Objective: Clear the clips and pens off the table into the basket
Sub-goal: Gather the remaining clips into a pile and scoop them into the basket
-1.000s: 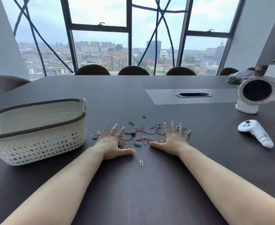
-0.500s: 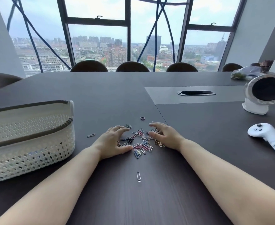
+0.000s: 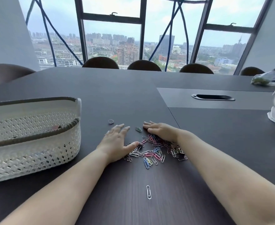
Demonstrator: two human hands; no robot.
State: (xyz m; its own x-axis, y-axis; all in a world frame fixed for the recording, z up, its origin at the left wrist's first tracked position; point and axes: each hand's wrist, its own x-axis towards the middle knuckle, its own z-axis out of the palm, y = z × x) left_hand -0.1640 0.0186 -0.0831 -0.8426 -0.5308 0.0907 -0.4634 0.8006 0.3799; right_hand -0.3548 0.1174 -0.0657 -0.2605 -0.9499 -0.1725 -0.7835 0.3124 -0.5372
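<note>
Clips (image 3: 151, 151) lie heaped on the table (image 3: 117, 95) between your hands, just right of the basket (image 3: 36, 153). Your left hand (image 3: 115, 142) and right hand (image 3: 161, 132) lie flat, fingers straight, gripping nothing. Sweep both palms inward along the tabletop, cup the heap tightly, then fetch the stray clip (image 3: 148, 192) nearer you.

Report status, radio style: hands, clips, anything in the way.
Left hand, right hand open, flat beside clip pile. Pile on table, none lifted. Stray clip nearer; nothing blocks basket.

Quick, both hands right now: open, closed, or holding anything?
Left hand: open, fingers flat on the table, thumb against the clip pile.
Right hand: open, flat against the pile's right side, holding nothing.
</note>
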